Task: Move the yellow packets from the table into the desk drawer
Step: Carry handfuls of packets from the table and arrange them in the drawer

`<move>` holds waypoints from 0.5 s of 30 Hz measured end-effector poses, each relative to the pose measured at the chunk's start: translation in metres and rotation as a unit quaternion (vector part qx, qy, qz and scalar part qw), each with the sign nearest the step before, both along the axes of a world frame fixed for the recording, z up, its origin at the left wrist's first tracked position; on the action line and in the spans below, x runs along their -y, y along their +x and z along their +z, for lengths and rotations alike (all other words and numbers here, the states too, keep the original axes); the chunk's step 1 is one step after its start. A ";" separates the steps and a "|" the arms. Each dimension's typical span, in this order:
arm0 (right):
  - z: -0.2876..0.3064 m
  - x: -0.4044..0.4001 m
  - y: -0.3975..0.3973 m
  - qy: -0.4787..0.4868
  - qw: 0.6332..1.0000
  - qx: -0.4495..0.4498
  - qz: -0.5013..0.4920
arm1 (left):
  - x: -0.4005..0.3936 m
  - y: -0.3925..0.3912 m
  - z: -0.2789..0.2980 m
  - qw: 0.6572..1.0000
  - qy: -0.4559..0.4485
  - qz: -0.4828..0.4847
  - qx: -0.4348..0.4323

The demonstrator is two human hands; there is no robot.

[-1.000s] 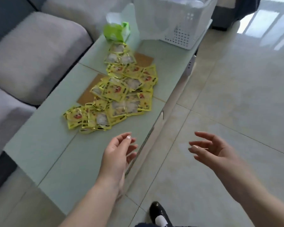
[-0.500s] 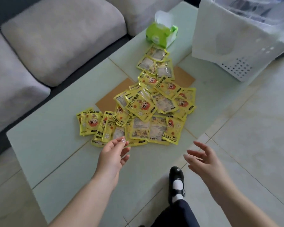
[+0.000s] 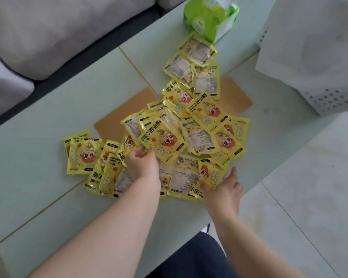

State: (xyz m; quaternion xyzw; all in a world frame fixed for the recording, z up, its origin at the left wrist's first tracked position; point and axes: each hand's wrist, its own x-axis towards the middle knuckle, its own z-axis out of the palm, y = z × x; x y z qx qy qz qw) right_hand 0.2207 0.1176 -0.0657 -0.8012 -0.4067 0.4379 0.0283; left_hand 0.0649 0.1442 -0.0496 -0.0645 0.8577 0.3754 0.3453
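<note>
Dozens of yellow packets [image 3: 163, 137] were spread in an overlapping heap across the middle of the pale green table [image 3: 48, 121], all of them lying on its top. The heap ran from the far edge, where the last packets were found just beside a green tissue pack [image 3: 209, 17], down toward the near edge. A brown card sheet [image 3: 233, 93] was partly covered by the packets at the centre of the table.

The left hand [image 3: 143, 167] was laid on the near left part of the heap, its fingers curled down onto the packets at their tips; whether a packet was actually pinched could not be told, since the fingertips were hidden among the wrappers. The right hand [image 3: 223, 189] was placed at the near right side of the heap, close to the table's near edge, with its fingers spread and resting against the lowest packets, nothing being gripped.

A white perforated basket [image 3: 319, 77] was stood at the far right corner of the table. Grey sofa cushions [image 3: 58, 33] were seen beyond the far left edge, and light floor tiles [image 3: 309, 207] to the right.
</note>
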 end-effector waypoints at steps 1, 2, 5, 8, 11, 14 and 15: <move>-0.004 -0.003 -0.005 -0.004 1.000 0.015 0.003 | -0.011 0.000 -0.004 1.000 0.001 0.012 0.005; -0.008 -0.006 -0.009 -0.007 0.999 0.030 0.009 | -0.019 0.000 -0.006 1.000 -0.001 0.026 0.012; -0.015 -0.019 -0.017 -0.010 0.997 0.070 0.017 | -0.039 -0.001 -0.012 0.997 -0.029 0.069 0.022; -0.017 -0.027 -0.019 -0.003 0.996 0.088 0.033 | -0.048 0.003 -0.013 0.995 -0.070 0.074 0.024; -0.023 -0.031 -0.019 0.003 0.995 0.084 0.056 | -0.053 0.010 -0.013 0.992 -0.114 0.043 0.030; -0.026 -0.030 -0.019 0.020 0.994 0.064 0.087 | -0.056 0.014 -0.012 0.994 -0.102 0.034 0.033; -0.027 -0.030 -0.018 0.025 0.994 0.051 0.088 | -0.056 0.014 -0.014 0.995 -0.092 0.035 0.031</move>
